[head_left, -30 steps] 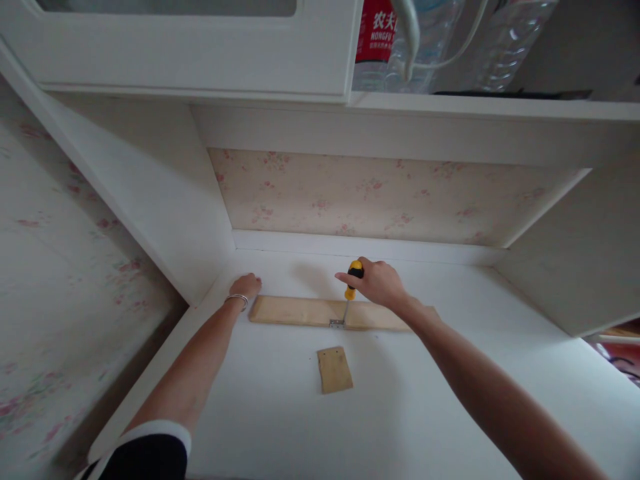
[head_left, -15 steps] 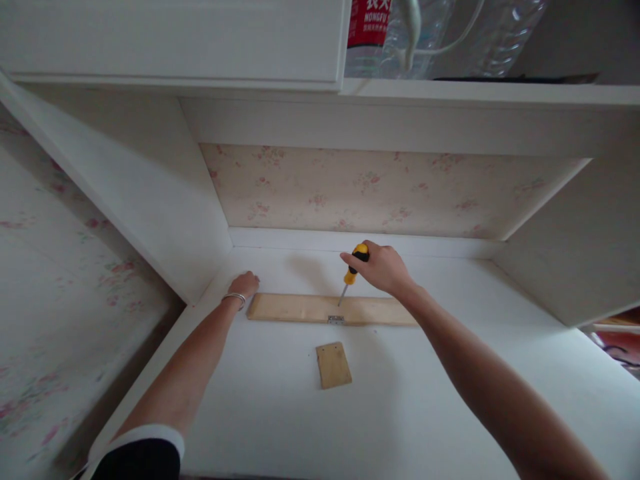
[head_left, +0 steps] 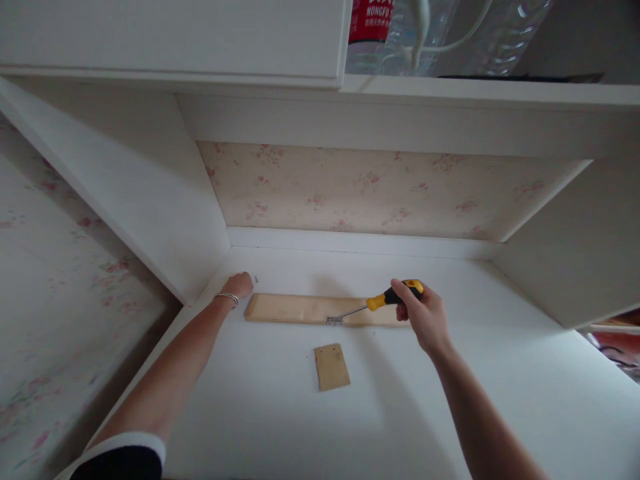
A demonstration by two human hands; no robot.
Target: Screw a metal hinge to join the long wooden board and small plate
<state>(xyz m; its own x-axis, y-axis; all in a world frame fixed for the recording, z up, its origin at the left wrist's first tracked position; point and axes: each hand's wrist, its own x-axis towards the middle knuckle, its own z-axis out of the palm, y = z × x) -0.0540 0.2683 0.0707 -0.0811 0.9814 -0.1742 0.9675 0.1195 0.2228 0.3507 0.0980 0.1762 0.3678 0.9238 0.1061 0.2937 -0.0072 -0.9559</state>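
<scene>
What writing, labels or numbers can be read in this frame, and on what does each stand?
"NONGFU": white letters on the red label of a clear plastic bottle on the upper shelf; the word runs on out of sight.
White characters above it: cut off by the frame edge, unreadable.
Screwdriver, long wooden strip, small wooden piece: no writing visible.

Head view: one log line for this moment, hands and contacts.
right hand: grips screwdriver, tip at hinge | left hand: by left end of wooden strip | small wood piece: loose on shelf
</scene>
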